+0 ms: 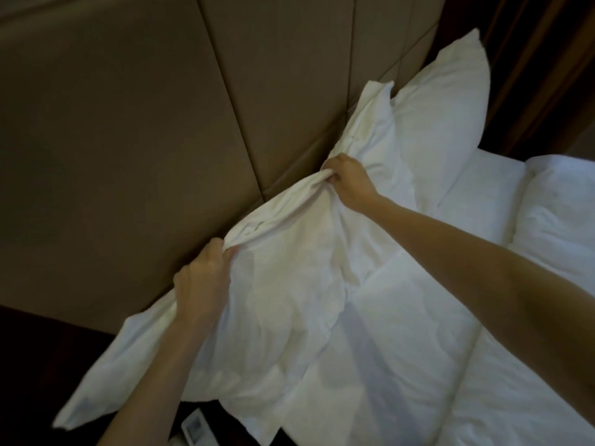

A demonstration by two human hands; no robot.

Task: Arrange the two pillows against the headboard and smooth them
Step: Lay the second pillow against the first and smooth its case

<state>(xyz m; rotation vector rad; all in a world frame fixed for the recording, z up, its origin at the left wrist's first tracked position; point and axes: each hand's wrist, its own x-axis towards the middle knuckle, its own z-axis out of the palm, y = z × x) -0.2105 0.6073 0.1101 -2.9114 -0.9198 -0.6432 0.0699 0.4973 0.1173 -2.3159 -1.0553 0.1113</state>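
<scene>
A crumpled white pillow (283, 284) leans against the padded brown headboard (128, 130), its top edge bunched up. My left hand (201, 278) is shut on that top edge at the left. My right hand (349, 181) grips the same edge farther right. A second white pillow (447, 117) stands upright against the headboard beyond the first, touching it. Neither hand is on the second pillow.
A white duvet (483, 365) covers the bed to the right and below the pillows. A white remote control (194, 428) lies at the bottom beside the bed on a dark surface. Dark wood panelling (541, 59) rises at the far right.
</scene>
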